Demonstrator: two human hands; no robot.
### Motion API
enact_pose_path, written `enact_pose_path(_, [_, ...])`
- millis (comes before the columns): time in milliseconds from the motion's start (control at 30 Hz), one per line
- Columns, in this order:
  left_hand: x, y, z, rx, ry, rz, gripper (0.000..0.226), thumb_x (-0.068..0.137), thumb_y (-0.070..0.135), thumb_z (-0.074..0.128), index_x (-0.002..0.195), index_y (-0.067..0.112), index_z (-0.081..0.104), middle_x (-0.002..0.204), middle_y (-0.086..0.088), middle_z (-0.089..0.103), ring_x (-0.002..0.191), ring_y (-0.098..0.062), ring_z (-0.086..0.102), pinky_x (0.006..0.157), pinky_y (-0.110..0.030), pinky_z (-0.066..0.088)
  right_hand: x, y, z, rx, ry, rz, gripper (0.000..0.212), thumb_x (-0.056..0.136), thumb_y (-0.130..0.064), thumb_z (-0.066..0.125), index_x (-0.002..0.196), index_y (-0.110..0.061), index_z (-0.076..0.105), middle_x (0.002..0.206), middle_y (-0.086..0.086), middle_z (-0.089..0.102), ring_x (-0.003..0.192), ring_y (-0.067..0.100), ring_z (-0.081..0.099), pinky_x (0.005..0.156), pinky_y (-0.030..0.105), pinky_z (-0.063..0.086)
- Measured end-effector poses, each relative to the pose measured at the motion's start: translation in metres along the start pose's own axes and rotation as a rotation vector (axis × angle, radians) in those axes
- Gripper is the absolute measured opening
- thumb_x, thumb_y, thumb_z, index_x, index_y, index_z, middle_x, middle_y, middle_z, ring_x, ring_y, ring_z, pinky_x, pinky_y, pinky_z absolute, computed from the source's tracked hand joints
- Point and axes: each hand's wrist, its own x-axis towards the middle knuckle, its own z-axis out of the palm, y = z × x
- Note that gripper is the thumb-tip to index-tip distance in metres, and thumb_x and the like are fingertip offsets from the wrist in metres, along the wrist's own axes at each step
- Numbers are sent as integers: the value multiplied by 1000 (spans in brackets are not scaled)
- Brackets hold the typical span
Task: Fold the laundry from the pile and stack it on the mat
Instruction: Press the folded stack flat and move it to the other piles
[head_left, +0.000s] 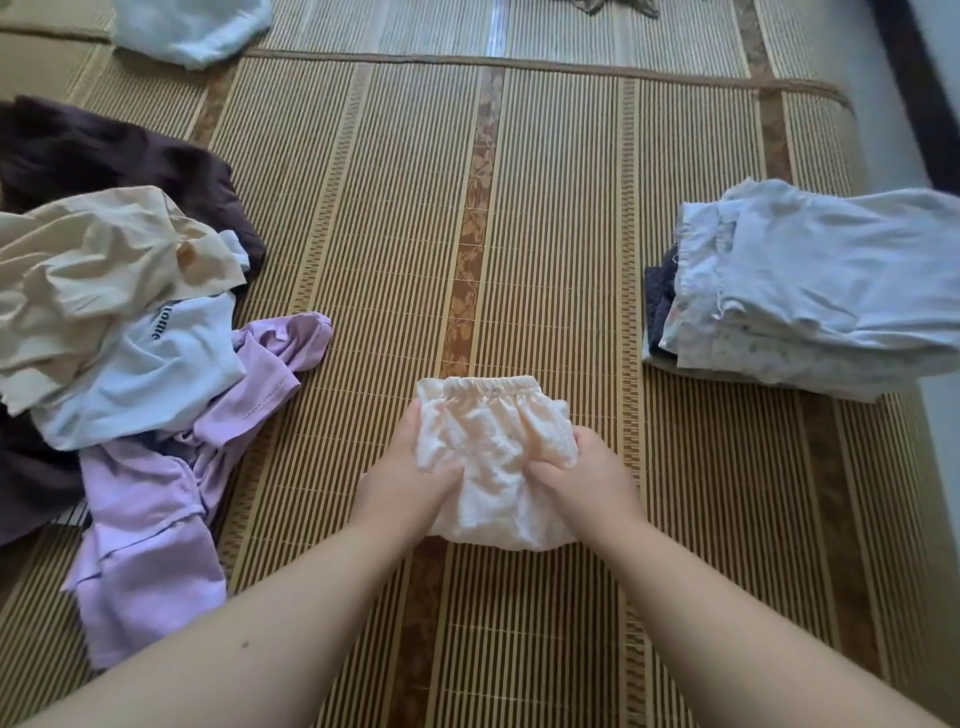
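A small cream crinkled garment (493, 441) with an elastic waistband lies on the bamboo mat (389, 234) in front of me, waistband at its far edge. My left hand (410, 480) grips its left side and my right hand (587, 480) grips its right side, fingers pinching the fabric. At the left spreads the unfolded laundry pile (119, 332): a beige piece, a white shirt with dark lettering, lilac clothes and a dark purple garment. At the right sits the folded stack (800, 301), with a pale blue piece on top and a floral one beneath.
A white cloth (192, 28) lies at the far left of the mat. A dark scrap (613, 5) shows at the top edge. The mat's right border meets a pale floor (893, 119) and a dark edge along the right.
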Motion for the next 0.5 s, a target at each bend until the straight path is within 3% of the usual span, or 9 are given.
enact_pose_path(133, [-6, 6, -4, -183, -89, 35, 92, 74, 25, 63, 143, 56, 12, 126, 12, 56, 102, -15, 63, 90, -45, 53, -4, -1, -11, 44, -9, -73, 71, 93, -30, 57, 149, -32, 14, 133, 1, 53, 100, 18, 61, 85, 36, 53])
enact_pose_path(200, [-5, 8, -4, -301, -136, 68, 90, 78, 12, 62, 142, 56, 16, 123, 13, 57, 100, -16, 67, 88, -45, 55, -5, 1, -14, 6, -10, -149, 72, 95, -28, 53, 148, -42, 7, 124, 4, 59, 92, 21, 63, 84, 41, 54])
enact_pose_path(267, [-7, 16, -5, -367, -156, 118, 82, 86, 0, 57, 142, 52, 26, 120, 17, 57, 99, -13, 67, 87, -40, 56, -5, 4, -22, 10, -22, -225, 65, 96, -25, 49, 144, -53, 15, 113, -3, 61, 94, 20, 64, 83, 38, 54])
enact_pose_path(333, [-11, 29, -6, -368, -156, 178, 73, 88, -4, 54, 136, 50, 40, 123, 17, 58, 103, -10, 66, 89, -36, 55, -9, 2, -33, 95, -49, -279, 56, 98, -21, 47, 133, -61, 32, 113, -18, 54, 99, 6, 59, 84, 20, 50])
enact_pose_path(367, [-13, 37, -6, -375, -158, 201, 69, 89, -4, 54, 132, 49, 46, 124, 15, 59, 106, -10, 64, 91, -36, 54, -12, 0, -40, 138, -52, -306, 53, 97, -17, 47, 125, -62, 42, 115, -23, 52, 103, 1, 57, 89, 18, 47])
enact_pose_path(433, [-18, 60, -5, -398, -153, 258, 63, 90, -3, 55, 125, 49, 52, 129, 12, 59, 115, -8, 59, 97, -35, 50, -17, -7, -62, 178, -12, -383, 50, 95, -9, 48, 113, -54, 58, 114, -25, 57, 107, -6, 55, 98, 19, 44])
enact_pose_path(500, [-24, 92, -4, -429, -143, 350, 65, 89, -3, 55, 120, 55, 54, 135, 12, 54, 119, -10, 56, 99, -37, 49, -21, -16, -96, 157, 77, -477, 50, 93, -3, 49, 113, -47, 60, 111, -22, 59, 103, -16, 53, 98, 10, 40])
